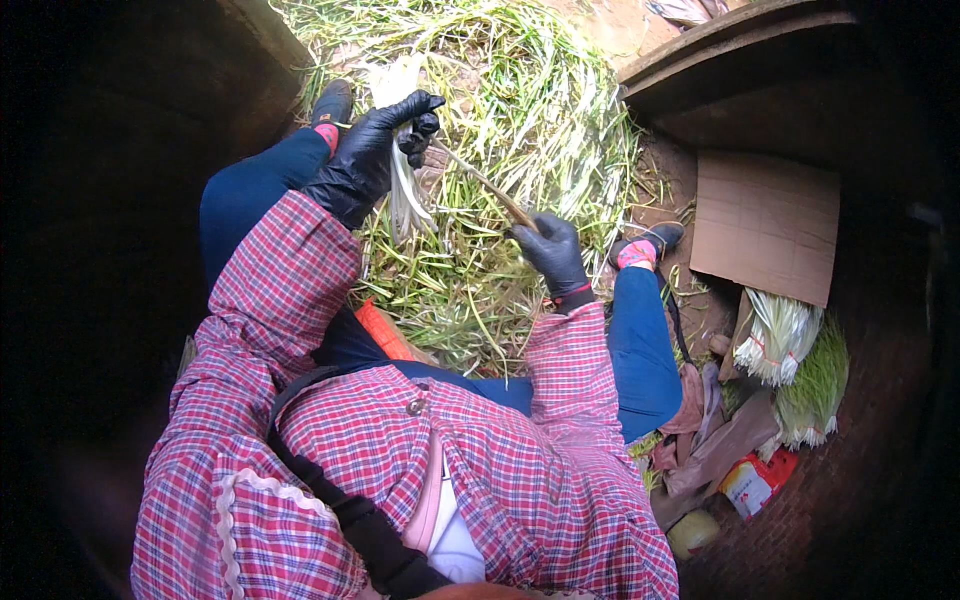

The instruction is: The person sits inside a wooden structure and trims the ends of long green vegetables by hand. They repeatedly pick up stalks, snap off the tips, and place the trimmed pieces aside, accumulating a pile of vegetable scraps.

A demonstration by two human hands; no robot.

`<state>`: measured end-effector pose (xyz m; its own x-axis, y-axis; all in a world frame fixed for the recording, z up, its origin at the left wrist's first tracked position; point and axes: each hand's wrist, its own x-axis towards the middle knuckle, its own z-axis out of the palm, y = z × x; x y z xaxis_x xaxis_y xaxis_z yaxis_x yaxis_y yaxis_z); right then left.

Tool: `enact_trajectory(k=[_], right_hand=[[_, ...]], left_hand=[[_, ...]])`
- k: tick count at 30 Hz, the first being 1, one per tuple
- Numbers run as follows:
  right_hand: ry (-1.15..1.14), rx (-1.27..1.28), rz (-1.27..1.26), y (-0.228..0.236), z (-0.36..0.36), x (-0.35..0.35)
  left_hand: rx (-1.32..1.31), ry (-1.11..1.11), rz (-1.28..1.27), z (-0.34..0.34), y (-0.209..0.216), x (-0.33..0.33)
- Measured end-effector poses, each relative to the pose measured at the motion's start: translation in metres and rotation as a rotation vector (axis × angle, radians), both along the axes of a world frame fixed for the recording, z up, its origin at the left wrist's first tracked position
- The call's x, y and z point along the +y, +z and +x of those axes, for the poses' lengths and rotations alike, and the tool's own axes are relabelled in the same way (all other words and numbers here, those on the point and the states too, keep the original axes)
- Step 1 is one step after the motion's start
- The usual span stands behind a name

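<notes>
My left hand (375, 155), in a black glove, is closed round a bundle of pale white stalks (407, 205). The stalks stick out above the fist and hang below it. My right hand (552, 250), also gloved in black, grips a thin stick-like tool (490, 187) with a brownish handle end. Its far tip points up and left, close to the left fist; I cannot tell whether it touches the stalks. Under both hands spreads a thick litter of green and white leaf scraps (540, 120).
At the right, a cardboard sheet (765, 225) leans above tied bundles of white stalks (778, 335) and green-topped ones (812, 385). A red and white package (755, 483) lies below. My legs frame the litter, with an orange-red object (385, 330) between them.
</notes>
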<state>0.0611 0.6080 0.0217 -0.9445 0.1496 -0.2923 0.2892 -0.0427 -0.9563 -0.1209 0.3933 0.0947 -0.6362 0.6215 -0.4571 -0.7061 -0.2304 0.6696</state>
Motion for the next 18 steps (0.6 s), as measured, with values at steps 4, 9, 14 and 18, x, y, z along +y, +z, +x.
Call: enact_trajectory(k=[4,9,14,18], right_hand=[[-0.245,-0.216,-0.104,-0.065,0.040,0.047],[-0.020,-0.364,0.598,-0.098,0.048,0.064],[0.231,0.231,0.715,-0.013,0.006,0.023],[0.331,0.359,0.314,0.031,-0.031,-0.049]], left_hand=[[0.203,0.156,-0.071,-0.019,0.009,-0.013],[0.103,0.069,0.113,-0.022,0.023,-0.018],[0.117,-0.047,0.142,-0.017,0.018,-0.015],[0.115,-0.007,0.187,-0.009,0.023,-0.004]])
